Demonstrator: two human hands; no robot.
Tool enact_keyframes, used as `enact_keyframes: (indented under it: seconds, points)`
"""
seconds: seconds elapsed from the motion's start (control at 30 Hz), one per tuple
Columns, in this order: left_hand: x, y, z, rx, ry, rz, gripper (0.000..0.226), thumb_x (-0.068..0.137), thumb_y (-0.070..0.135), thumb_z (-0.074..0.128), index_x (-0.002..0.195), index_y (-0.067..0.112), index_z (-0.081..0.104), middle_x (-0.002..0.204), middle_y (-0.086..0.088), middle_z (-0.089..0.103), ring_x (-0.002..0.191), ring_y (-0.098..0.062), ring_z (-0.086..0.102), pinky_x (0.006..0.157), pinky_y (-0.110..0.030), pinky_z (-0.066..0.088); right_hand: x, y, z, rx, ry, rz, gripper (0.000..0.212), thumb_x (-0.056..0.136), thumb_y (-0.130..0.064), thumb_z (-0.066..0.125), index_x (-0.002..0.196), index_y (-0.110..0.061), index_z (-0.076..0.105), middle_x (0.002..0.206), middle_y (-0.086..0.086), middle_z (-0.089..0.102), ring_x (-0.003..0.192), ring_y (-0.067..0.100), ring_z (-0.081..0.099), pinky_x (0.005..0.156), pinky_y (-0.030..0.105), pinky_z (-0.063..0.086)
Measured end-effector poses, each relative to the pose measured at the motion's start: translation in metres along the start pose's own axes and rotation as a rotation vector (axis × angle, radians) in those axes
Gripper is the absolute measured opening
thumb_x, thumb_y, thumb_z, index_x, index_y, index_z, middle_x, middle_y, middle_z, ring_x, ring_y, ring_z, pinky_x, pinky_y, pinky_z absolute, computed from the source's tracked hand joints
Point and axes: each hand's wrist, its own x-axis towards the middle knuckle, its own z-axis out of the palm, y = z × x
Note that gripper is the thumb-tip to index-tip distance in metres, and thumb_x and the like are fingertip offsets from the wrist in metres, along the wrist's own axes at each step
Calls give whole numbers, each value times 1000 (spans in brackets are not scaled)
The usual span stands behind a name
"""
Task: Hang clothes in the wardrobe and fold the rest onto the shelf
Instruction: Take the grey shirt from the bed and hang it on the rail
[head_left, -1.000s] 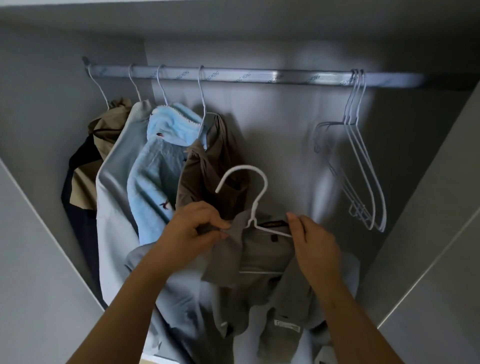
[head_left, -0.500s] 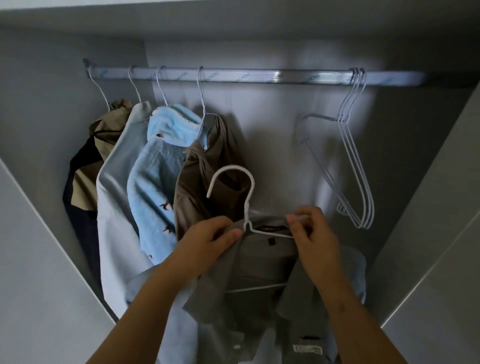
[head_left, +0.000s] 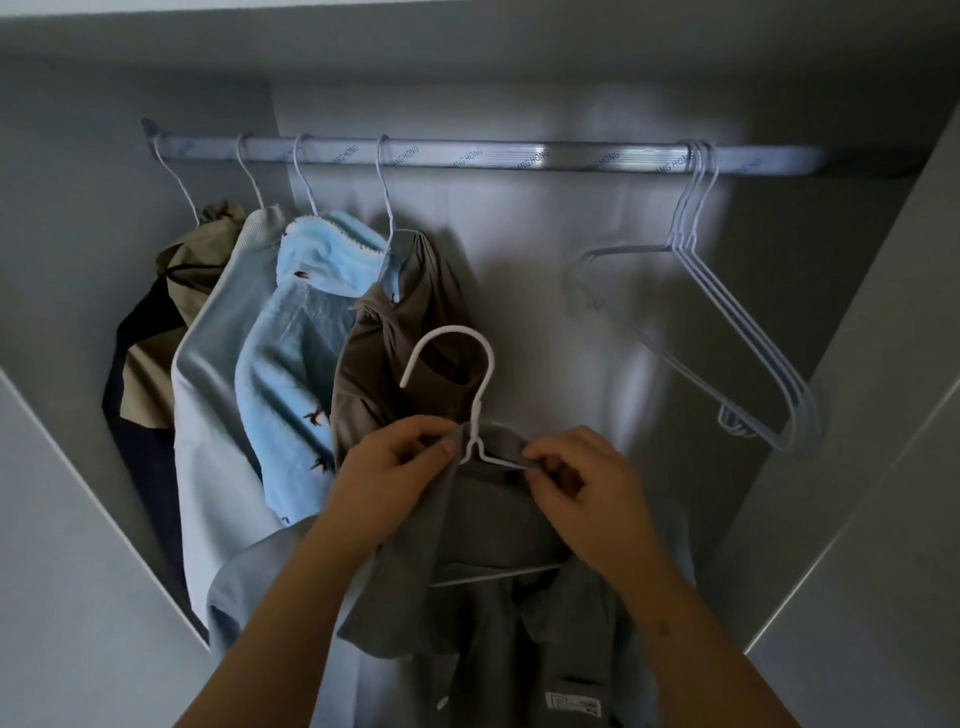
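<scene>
A grey shirt (head_left: 498, 525) lies over a white wire hanger (head_left: 470, 379) in front of me, below the wardrobe rail (head_left: 519, 156). My left hand (head_left: 389, 478) pinches the shirt's collar just left of the hanger's neck. My right hand (head_left: 582, 488) pinches the collar and the hanger's right arm. The hanger's hook stands free, well below the rail. A pale blue garment (head_left: 249, 587) is draped under the grey shirt across my left forearm.
Several garments hang at the rail's left end: a tan and dark jacket (head_left: 150, 332), a grey-blue top (head_left: 218, 364), a light blue shirt (head_left: 296, 358) and a brown one (head_left: 384, 353). Empty white hangers (head_left: 727, 332) hang at the right. Wardrobe side walls (head_left: 857, 467) close in both sides.
Both hands have drawn closer to the hanger's neck and risen slightly with the shirt. The empty hangers on the right have swung.
</scene>
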Motion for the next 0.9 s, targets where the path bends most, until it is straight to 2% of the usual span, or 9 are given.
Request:
enact_keyframes:
  seconds: [0.07, 0.13, 0.23, 0.33, 0.4, 0.53, 0.63, 0.77, 0.9]
  points:
    - [-1, 0, -5, -18, 38, -9, 20, 89, 29, 57, 73, 33, 69, 72, 13, 66, 71, 2, 59, 68, -19, 43, 1, 3, -6, -9, 84, 50, 16, 84, -20, 56, 86, -9, 69, 87, -9, 58, 83, 2, 52, 80, 17, 40]
    - [-2, 1, -7, -1, 65, 8, 23, 88, 31, 57, 69, 26, 69, 70, 10, 65, 68, -1, 59, 64, -15, 44, 4, 8, -11, -171, 21, 199, 24, 92, -29, 50, 84, -14, 67, 90, 0, 62, 91, 17, 56, 84, 27, 34]
    - [-4, 2, -3, 19, 106, 31, 20, 84, 32, 63, 65, 27, 65, 64, 9, 64, 61, 0, 58, 56, -9, 43, 2, 8, -4, -297, -193, 382, 43, 99, -35, 36, 62, -20, 51, 66, 1, 54, 76, 23, 58, 71, 27, 27]
    - [-8, 1, 9, 92, 98, 31, 19, 81, 38, 63, 67, 26, 62, 63, 18, 63, 62, 3, 58, 56, -8, 43, 0, 3, 7, -279, -174, 391, 51, 99, -40, 32, 60, -13, 53, 64, 7, 58, 66, 23, 57, 62, 30, 36]
    - [-11, -1, 12, 112, 65, 35, 16, 82, 38, 62, 69, 28, 61, 65, 22, 62, 65, 5, 58, 58, -8, 42, 1, 3, 7, -268, -149, 428, 54, 98, -42, 33, 54, -15, 47, 58, 3, 52, 61, 20, 53, 56, 30, 35]
    - [-12, -8, 5, 225, 108, 78, 16, 79, 44, 62, 67, 35, 60, 60, 16, 61, 65, 2, 57, 55, -11, 41, 1, 13, -6, -213, -62, 579, 56, 98, -39, 39, 47, -16, 42, 52, -1, 45, 61, 22, 50, 53, 30, 30]
    - [-11, -14, 5, 276, 98, 65, 17, 82, 42, 62, 66, 38, 56, 61, 14, 60, 63, 1, 57, 60, -18, 44, -3, 20, -13, -214, -21, 677, 55, 97, -38, 40, 47, -16, 44, 55, 3, 47, 60, 23, 49, 58, 30, 33]
    - [-6, -21, 28, 316, -38, 84, 11, 90, 31, 55, 88, 28, 65, 87, 10, 64, 82, -6, 58, 79, -26, 47, -12, 29, -22, -245, -94, 821, 51, 96, -41, 41, 56, -13, 53, 61, 5, 50, 63, 22, 50, 63, 29, 35]
    - [1, -30, 49, 275, -38, -31, 17, 92, 25, 52, 94, 19, 68, 97, 3, 66, 86, -10, 57, 78, -23, 43, -31, 46, -29, -174, -178, 948, 41, 95, -38, 45, 79, -8, 67, 97, 18, 66, 83, 26, 56, 74, 28, 36]
